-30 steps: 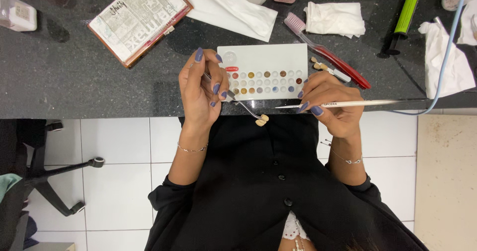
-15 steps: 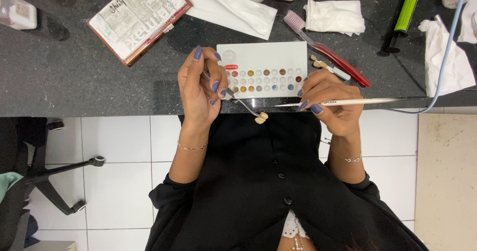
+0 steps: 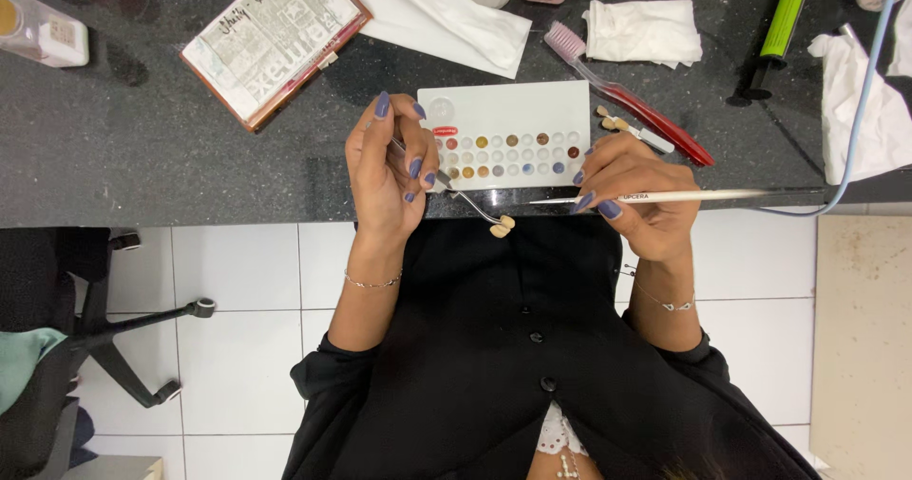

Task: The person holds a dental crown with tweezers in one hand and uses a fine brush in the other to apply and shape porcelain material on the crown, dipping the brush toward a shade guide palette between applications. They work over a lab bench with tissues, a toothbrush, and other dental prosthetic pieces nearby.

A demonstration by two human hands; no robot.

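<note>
L hand point(image 3: 394, 171) pinching tweezers point(image 3: 465, 200) w/ small tooth piece point(image 3: 501, 227); R hand point(image 3: 638, 200) gripping brush point(image 3: 655, 196), tip pointing left toward piece, over desk point(image 3: 142, 147) front edge.

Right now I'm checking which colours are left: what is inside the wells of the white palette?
The white palette holds two rows of small round wells with dabs of brown, tan, red and bluish paint. The left hand covers its left edge, so any wells there are hidden.
</note>
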